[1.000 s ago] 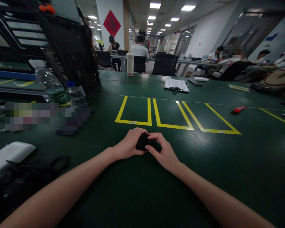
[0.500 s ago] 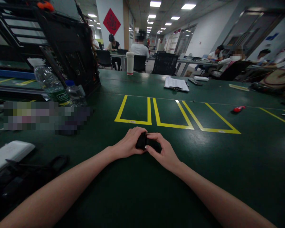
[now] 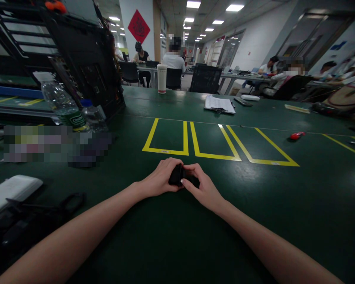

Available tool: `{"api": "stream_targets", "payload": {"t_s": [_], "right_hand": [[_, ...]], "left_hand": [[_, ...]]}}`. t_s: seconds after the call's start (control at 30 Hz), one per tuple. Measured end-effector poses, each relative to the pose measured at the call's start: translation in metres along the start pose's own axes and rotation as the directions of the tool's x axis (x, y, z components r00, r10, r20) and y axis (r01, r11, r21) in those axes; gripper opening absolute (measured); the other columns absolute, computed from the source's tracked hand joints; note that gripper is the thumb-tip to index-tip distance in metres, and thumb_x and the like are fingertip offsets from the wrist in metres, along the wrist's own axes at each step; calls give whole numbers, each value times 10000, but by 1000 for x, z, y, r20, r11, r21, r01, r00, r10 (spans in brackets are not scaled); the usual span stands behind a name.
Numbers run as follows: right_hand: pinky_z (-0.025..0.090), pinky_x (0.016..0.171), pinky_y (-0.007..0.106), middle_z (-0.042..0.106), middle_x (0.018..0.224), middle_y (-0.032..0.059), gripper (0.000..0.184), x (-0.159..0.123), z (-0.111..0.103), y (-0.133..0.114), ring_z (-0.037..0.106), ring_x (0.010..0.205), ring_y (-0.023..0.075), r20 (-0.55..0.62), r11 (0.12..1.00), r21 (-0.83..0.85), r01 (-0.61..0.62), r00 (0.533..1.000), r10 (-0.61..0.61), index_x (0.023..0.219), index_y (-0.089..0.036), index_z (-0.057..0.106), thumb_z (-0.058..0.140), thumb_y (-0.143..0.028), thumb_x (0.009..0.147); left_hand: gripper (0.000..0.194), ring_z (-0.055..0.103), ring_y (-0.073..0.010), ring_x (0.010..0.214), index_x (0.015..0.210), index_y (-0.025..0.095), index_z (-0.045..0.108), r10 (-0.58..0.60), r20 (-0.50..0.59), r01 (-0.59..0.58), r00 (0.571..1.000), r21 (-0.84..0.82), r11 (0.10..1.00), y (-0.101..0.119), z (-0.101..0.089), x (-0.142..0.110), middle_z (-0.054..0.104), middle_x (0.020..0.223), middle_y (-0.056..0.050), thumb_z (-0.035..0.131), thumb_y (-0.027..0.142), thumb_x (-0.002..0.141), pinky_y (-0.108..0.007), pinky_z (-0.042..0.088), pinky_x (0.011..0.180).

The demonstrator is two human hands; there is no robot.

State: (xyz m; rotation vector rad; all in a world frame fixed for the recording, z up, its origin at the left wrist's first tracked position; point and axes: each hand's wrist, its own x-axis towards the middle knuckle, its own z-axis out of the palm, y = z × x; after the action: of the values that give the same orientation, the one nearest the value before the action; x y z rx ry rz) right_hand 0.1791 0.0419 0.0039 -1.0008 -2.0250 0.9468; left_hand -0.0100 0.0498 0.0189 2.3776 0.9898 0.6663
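A small black block-like object point(image 3: 175, 176) is between my two hands, low over the green table point(image 3: 183, 236); its exact kind is too dark to make out. My left hand point(image 3: 161, 177) wraps round its left side, thumb below and fingers over the top. From the right, the thumb and fingertips of my right hand point(image 3: 202, 184) pinch at its right edge. A dark patch shows inside the curl of the right hand; whether it is part of the object or shadow, I cannot tell.
Yellow tape outlines point(image 3: 165, 152) lie just beyond my hands. Farther back are a clipboard point(image 3: 219, 104), a white cup point(image 3: 161, 79) and a red tool point(image 3: 296, 136). Left stand plastic bottles point(image 3: 60, 98), a black frame point(image 3: 88, 75) and a white power strip point(image 3: 14, 193). People sit behind.
The fingers of my right hand have closed slightly inward on the right edge of the black object. My left hand keeps its hold almost unmoved.
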Motion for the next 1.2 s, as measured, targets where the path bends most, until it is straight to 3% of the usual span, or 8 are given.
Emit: {"api": "stream_targets", "payload": {"t_s": [0.1, 0.27, 0.47, 0.67, 0.87, 1.07, 1.2], "right_hand": [[477, 842, 401, 531, 1049, 40, 275, -2, -1, -1, 553, 970, 193, 21, 999, 23, 22, 1000, -23, 1087, -239, 439, 521, -204, 827], [447, 870, 410, 520, 1048, 33, 157, -1, -1, 1, 522, 999, 201, -56, 989, -64, 136, 989, -140, 942, -235, 514, 543, -163, 806], [447, 885, 419, 517, 1070, 52, 313, 2, 2, 2, 519, 1017, 211, -75, 998, -14, 63, 995, -64, 1090, -231, 444, 550, -188, 800], [488, 820, 396, 542, 1016, 42, 264, 0, 1, 0, 562, 939, 193, -3, 1000, 8, 2, 1000, -2, 1075, -226, 451, 529, -226, 823], [452, 863, 412, 545, 1028, 31, 126, 0, 0, 0, 539, 985, 200, -89, 991, -49, 128, 987, -132, 924, -229, 534, 540, -179, 809], [447, 888, 435, 538, 1056, 48, 291, 1, -1, -1, 524, 1016, 213, -78, 999, -5, 38, 996, -38, 1082, -228, 475, 548, -194, 802], [464, 867, 421, 547, 1030, 44, 246, 1, 0, 0, 547, 982, 202, -29, 999, 32, 17, 999, -16, 1063, -223, 482, 525, -211, 821]], "left_hand": [[518, 456, -239, 1043, 1149, 219, 346, 1, -1, -1, 1000, 8, 1000, 1, 0, 0, 448, 1136, -77, 649, 228, 729, -411, 380, 895], [490, 466, -230, 1021, 1130, 210, 365, 13, -2, -13, 1000, 14, 1000, 3, -1, 1, 464, 1114, -75, 649, 233, 731, -393, 389, 880], [504, 458, -233, 1038, 1149, 209, 355, 14, -1, -14, 1000, 28, 1000, 2, -1, 1, 454, 1133, -79, 642, 241, 735, -397, 382, 892], [502, 465, -238, 1037, 1140, 226, 359, 6, -5, -6, 1000, 9, 1000, 0, 0, 0, 456, 1133, -71, 645, 242, 728, -401, 382, 883], [498, 474, -236, 1022, 1139, 225, 359, 14, -10, -13, 1000, 19, 1000, 1, -1, 0, 465, 1129, -71, 645, 250, 733, -393, 386, 869], [497, 473, -242, 1025, 1141, 226, 358, -11, -1, 11, 1000, 12, 1000, 2, -1, 0, 457, 1139, -76, 645, 253, 736, -407, 391, 868], [493, 473, -239, 1023, 1136, 222, 363, -22, 2, 22, 1000, 9, 1000, 2, -1, 1, 455, 1137, -76, 646, 250, 734, -408, 391, 873]]}}
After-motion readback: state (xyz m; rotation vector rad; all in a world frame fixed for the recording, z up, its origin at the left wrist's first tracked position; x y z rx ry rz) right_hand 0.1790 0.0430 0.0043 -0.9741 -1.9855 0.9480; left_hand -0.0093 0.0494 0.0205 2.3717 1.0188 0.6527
